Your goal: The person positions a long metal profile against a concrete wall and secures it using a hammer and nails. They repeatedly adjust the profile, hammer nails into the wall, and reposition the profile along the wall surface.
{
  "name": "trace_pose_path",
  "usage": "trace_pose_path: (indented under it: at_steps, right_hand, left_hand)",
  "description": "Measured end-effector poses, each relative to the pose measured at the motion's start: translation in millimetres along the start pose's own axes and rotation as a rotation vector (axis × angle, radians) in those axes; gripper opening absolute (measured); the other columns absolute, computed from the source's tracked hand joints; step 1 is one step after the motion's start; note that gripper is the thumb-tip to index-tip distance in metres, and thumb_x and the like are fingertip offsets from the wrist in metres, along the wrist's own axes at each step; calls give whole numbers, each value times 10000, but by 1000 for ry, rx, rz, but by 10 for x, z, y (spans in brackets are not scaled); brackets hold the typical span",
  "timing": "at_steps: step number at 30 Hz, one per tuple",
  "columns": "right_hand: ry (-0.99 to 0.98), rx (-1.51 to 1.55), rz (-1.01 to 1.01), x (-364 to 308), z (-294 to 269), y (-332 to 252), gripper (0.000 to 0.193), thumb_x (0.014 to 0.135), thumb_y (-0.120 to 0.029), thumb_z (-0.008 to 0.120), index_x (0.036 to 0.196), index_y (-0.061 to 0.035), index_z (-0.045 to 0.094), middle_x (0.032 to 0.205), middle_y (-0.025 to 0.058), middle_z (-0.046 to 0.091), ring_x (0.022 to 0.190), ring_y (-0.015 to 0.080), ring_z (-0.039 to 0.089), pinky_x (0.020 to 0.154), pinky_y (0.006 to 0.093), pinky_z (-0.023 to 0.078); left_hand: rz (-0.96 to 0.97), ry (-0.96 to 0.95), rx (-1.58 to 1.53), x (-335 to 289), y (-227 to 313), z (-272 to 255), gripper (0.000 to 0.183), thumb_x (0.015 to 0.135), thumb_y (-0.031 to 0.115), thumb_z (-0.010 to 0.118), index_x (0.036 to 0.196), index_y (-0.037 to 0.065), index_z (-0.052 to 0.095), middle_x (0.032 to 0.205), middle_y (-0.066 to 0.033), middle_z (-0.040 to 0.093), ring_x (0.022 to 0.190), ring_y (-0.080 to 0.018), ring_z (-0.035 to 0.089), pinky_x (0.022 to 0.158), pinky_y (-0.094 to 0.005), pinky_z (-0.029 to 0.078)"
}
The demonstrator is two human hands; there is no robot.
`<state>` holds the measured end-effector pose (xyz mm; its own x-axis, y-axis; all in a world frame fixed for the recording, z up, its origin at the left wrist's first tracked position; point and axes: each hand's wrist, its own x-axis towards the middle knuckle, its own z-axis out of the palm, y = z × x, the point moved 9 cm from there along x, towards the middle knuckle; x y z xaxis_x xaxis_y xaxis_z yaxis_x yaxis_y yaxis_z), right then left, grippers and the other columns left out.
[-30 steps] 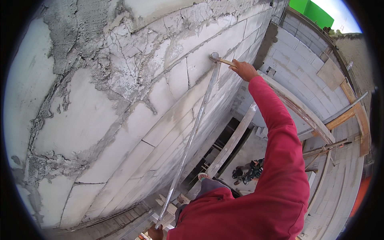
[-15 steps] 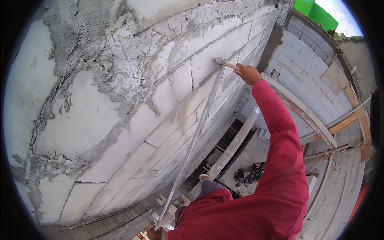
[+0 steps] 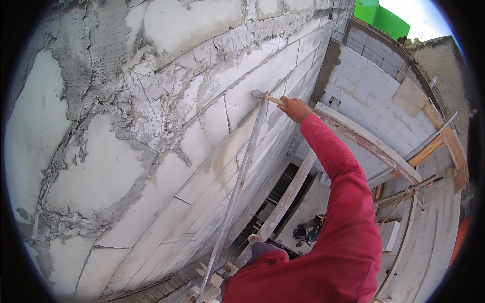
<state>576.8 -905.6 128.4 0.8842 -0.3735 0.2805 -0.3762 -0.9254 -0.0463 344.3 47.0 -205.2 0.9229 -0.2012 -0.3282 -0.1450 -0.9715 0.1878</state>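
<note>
My right hand [image 3: 297, 109], at the end of a red sleeve, is closed round the wooden handle of a hammer [image 3: 273, 100]. Its rounded grey head is at the pale block wall [image 3: 156, 212], by the upper end of a long, narrow grey bar [image 3: 241, 180]. The bar slants down along the wall to the lower edge of the picture. Whether hammer and bar touch, I cannot tell. My left hand is out of view.
A wooden plank [image 3: 288, 197] spans the drop beside my foot [image 3: 254, 238]. Far below, dark objects [image 3: 309, 230] lie on the floor. A long beam [image 3: 366, 141] crosses on the right, near timber framing [image 3: 449, 144]. Wood pieces [image 3: 211, 275] lie at lower centre.
The view has shifted, so wall, bar and hammer appear farther left and the hammer lower. My left hand, earlier at the bar's lower end, has gone out of view. My right hand keeps the hammer.
</note>
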Motion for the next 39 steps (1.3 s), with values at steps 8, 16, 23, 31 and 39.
trace_pose_path:
  at_steps: [8, 16, 23, 31, 39]
  right_hand:
    - [35, 3, 19, -28, -21, 80, 384, 1020, -448, 496, 1108, -76, 520, 754, 213, 673, 722, 447, 661, 656, 557, 518]
    - [-54, -44, 91, -103, -76, -89, 365, 1015, -441, 497, 1090, -85, 526, 805, 198, 680, 791, 423, 676, 701, 545, 531]
    - [-95, -145, 82, -61, -295, -269, 375, 1010, -446, 513, 1089, -83, 566, 860, 214, 693, 851, 414, 686, 743, 539, 536]
    - [-20, -79, 181, -134, -1158, -147, 419, 968, -484, 551, 1085, -89, 628, 969, 199, 702, 950, 407, 670, 827, 522, 517]
    - [281, 560, 367, -589, -1040, -155, 392, 953, -400, 631, 1036, -17, 604, 790, 166, 635, 714, 334, 654, 708, 433, 536]
  left_hand:
    - [97, -127, 187, 35, -66, 325, 665, 888, 603, 626, 1202, 19, 685, 1161, -293, 658, 1088, -439, 620, 922, -478, 517]
    - [60, -122, 108, -14, -242, 403, 624, 854, 560, 692, 1273, 101, 644, 1250, -251, 621, 1150, -435, 572, 946, -547, 475]
    - [26, -193, -23, 88, -497, 760, 665, 802, 532, 776, 1343, 183, 611, 1344, -210, 590, 1230, -433, 521, 975, -604, 431]
    - [-62, 7, -344, 170, 507, -166, 287, 670, 280, 786, 685, 8, 696, 624, -209, 645, 603, -393, 669, 586, -469, 513]
    - [-27, 125, -393, -140, 466, -137, 293, 669, 294, 810, 726, 28, 701, 624, -193, 636, 630, -406, 658, 588, -473, 506]
